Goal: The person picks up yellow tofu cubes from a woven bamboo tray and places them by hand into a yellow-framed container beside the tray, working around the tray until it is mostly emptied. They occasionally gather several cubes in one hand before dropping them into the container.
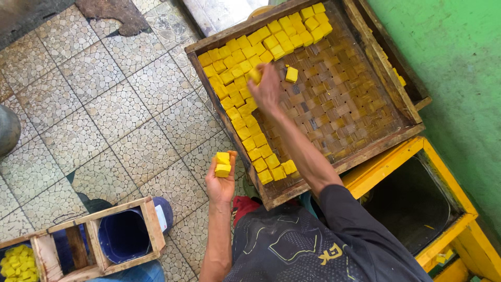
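A wooden tray [365,156] with a woven bamboo bottom lies in front of me. Yellow cubes [245,49] stand in rows along its left and top sides. My right hand [267,90] reaches into the tray, and its fingertips pinch one yellow cube [254,76] at the inner edge of the left rows. A single loose cube [291,74] lies just right of that hand. My left hand [220,184] hovers over the floor beside the tray's left frame. It holds two stacked yellow cubes [223,164].
A yellow-painted box [386,164] with a dark opening stands under the tray's right corner, against a green wall [459,78]. At bottom left a wooden crate [148,219] holds a blue bucket [122,235] and more yellow cubes [16,261]. The floor is pebble-patterned tile [104,104].
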A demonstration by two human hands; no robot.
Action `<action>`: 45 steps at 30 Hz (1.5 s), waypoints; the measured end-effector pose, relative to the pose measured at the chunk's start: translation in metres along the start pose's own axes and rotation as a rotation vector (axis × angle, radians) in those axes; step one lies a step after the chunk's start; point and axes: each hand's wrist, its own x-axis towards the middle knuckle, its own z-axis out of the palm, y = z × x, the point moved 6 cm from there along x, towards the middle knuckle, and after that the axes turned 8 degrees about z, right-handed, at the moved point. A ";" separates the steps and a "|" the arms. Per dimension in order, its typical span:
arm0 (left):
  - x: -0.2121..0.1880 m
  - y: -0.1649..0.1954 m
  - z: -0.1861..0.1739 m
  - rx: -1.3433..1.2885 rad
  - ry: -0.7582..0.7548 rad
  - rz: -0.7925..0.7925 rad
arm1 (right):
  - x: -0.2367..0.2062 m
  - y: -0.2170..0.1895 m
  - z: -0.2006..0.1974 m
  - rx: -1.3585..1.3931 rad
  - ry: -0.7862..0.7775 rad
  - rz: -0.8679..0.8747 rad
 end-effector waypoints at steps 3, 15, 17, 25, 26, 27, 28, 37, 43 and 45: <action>0.020 0.011 -0.001 -0.023 0.000 0.106 | -0.074 -0.047 -0.004 0.286 -0.279 -0.273; 0.024 0.011 -0.007 -0.184 0.027 -0.015 | -0.038 -0.008 0.007 0.065 0.011 -0.096; 0.014 0.012 -0.010 -0.174 -0.002 -0.049 | -0.001 0.017 0.008 -0.313 0.202 -0.019; 0.004 0.017 -0.010 -0.239 -0.019 -0.008 | 0.000 -0.012 0.044 -0.296 0.014 -0.185; 0.006 0.019 -0.007 -0.245 -0.027 0.001 | -0.012 -0.028 0.041 -0.249 -0.015 -0.234; 0.011 0.020 -0.002 -0.254 -0.044 0.004 | -0.031 -0.044 0.037 -0.145 -0.085 -0.308; 0.019 0.021 0.003 -0.265 -0.048 0.012 | -0.055 -0.058 0.032 -0.037 -0.167 -0.374; 0.027 0.006 0.051 -0.303 -0.283 0.016 | -0.199 -0.106 -0.029 0.083 -0.312 -0.469; -0.006 -0.042 0.085 0.096 -0.520 -0.050 | -0.206 -0.030 -0.042 0.294 -0.543 0.137; -0.014 -0.072 0.088 0.535 -0.522 0.015 | -0.209 0.004 -0.052 0.424 -0.469 0.122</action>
